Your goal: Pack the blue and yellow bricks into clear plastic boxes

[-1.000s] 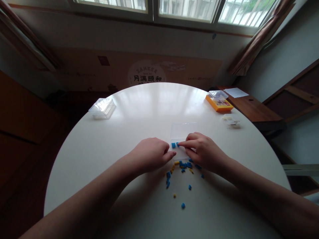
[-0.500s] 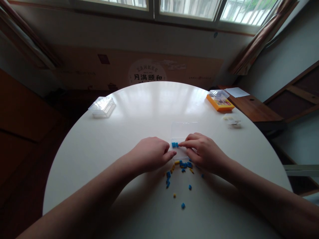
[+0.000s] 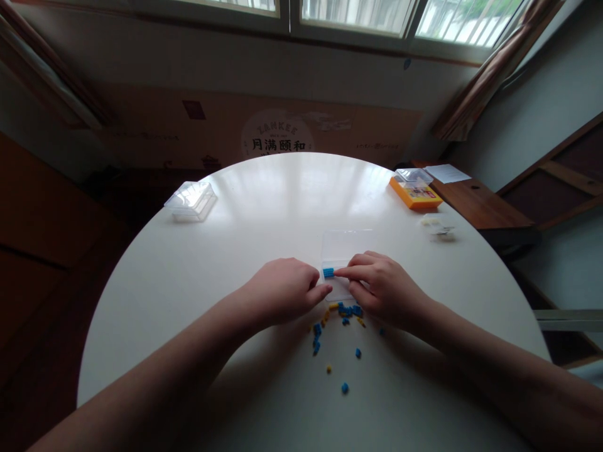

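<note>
A clear plastic box [image 3: 340,290] with its lid [image 3: 348,243] laid open sits in front of me on the white table. Small blue building bricks [image 3: 328,272] lie joined in a row at the box's left side. My left hand [image 3: 294,287] is closed at the box's left edge, its thumb over the near corner; the fingertips are partly hidden. With the index finger stretched out, my right hand [image 3: 379,282] touches the right end of the blue bricks, its thumb held apart. Loose blue bricks [image 3: 351,310] and yellow pieces [image 3: 325,317] are scattered just nearer me.
Another clear box [image 3: 194,201] stands at the table's far left edge. An orange box [image 3: 414,193] with a clear lid is at the far right, a small clear packet [image 3: 439,227] nearer. Beyond the round table's edge [image 3: 301,154] is a wooden desk [image 3: 490,204] on the right.
The gap between the two groups of blue bricks has closed; the right group has moved left against the other, with my right index finger following. My left hand stays in place.
</note>
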A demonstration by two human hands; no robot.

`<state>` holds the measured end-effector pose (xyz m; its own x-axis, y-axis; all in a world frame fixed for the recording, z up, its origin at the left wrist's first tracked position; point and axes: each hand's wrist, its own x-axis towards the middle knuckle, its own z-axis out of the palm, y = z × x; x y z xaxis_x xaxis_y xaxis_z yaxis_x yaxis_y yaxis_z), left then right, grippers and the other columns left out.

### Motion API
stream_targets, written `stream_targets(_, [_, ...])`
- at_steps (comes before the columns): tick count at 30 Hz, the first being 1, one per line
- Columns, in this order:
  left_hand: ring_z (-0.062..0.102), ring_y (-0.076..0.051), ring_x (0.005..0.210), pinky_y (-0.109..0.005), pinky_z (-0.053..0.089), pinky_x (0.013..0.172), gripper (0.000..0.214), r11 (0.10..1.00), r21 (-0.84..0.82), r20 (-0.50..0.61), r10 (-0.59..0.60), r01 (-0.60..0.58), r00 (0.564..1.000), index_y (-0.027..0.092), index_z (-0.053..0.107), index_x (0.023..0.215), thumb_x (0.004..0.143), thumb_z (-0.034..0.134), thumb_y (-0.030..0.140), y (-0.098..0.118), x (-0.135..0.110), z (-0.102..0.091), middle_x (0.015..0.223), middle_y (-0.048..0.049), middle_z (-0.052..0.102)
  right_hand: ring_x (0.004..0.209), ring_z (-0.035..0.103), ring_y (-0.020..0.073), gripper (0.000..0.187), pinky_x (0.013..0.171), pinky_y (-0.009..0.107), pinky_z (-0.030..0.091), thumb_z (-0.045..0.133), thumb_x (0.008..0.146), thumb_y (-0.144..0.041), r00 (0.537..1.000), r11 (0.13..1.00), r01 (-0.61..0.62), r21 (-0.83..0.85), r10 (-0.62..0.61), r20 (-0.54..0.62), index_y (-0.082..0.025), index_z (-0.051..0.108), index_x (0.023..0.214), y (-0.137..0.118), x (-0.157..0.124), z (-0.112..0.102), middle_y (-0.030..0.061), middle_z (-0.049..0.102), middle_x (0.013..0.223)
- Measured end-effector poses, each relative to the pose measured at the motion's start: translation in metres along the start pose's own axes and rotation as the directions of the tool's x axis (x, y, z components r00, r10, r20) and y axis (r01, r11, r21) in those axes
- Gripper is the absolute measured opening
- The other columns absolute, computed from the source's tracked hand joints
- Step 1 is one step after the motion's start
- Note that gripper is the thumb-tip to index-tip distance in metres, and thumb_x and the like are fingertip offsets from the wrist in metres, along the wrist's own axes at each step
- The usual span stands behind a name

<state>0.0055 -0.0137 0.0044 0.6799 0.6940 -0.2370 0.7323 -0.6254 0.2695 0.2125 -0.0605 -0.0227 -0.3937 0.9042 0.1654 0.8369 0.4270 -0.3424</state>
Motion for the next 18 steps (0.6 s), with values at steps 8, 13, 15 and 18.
stream_targets(8, [0.051,-0.018,0.055,-0.029,0.030,0.051,0.054,1.000,-0.010,0.015,-0.008,0.008,1.000,0.020,0.062,0.065,0.091,0.033,0.057,0.0014,-0.0003,-0.0015,0.066,-0.0047,0.064,0.086,0.055,0.0118,0.035,0.083,0.027,0.043,0.049,0.086,-0.019,1.000,1.000,0.017,-0.014,-0.017,0.010,-0.026,0.069,0.114,0.0003,0.0001,-0.0006,0.0017,0.066,0.097])
stream_targets(13, [0.050,-0.017,0.054,-0.029,0.029,0.049,0.054,1.000,-0.020,0.001,0.002,-0.002,1.000,0.019,0.062,0.064,0.091,0.035,0.056,0.0012,-0.0005,-0.0015,0.064,-0.0051,0.062,0.086,0.055,0.0117,0.033,0.083,0.027,0.043,0.049,0.086,-0.020,1.000,0.999,0.020,-0.026,-0.019,0.017,-0.027,0.070,0.112,-0.0005,0.0002,-0.0007,0.0010,0.066,0.097])
stream_targets(15, [0.050,-0.017,0.054,-0.029,0.029,0.049,0.053,1.000,-0.013,0.003,0.004,-0.004,1.000,0.019,0.062,0.064,0.091,0.035,0.056,0.0015,-0.0006,-0.0019,0.063,-0.0050,0.062,0.086,0.055,0.0116,0.033,0.083,0.027,0.043,0.049,0.086,-0.020,1.000,1.000,0.021,-0.024,-0.021,0.020,-0.026,0.070,0.112,-0.0009,-0.0003,-0.0010,0.0016,0.066,0.097])
stream_targets(18, [0.050,-0.017,0.054,-0.029,0.029,0.049,0.053,1.000,-0.010,0.003,-0.006,0.006,1.000,0.019,0.062,0.063,0.091,0.036,0.056,0.0020,-0.0003,-0.0027,0.063,-0.0049,0.062,0.086,0.055,0.0117,0.034,0.083,0.027,0.043,0.049,0.086,-0.020,1.000,1.000,0.022,-0.018,-0.022,0.011,-0.025,0.070,0.112,-0.0012,-0.0009,-0.0019,0.0029,0.065,0.097])
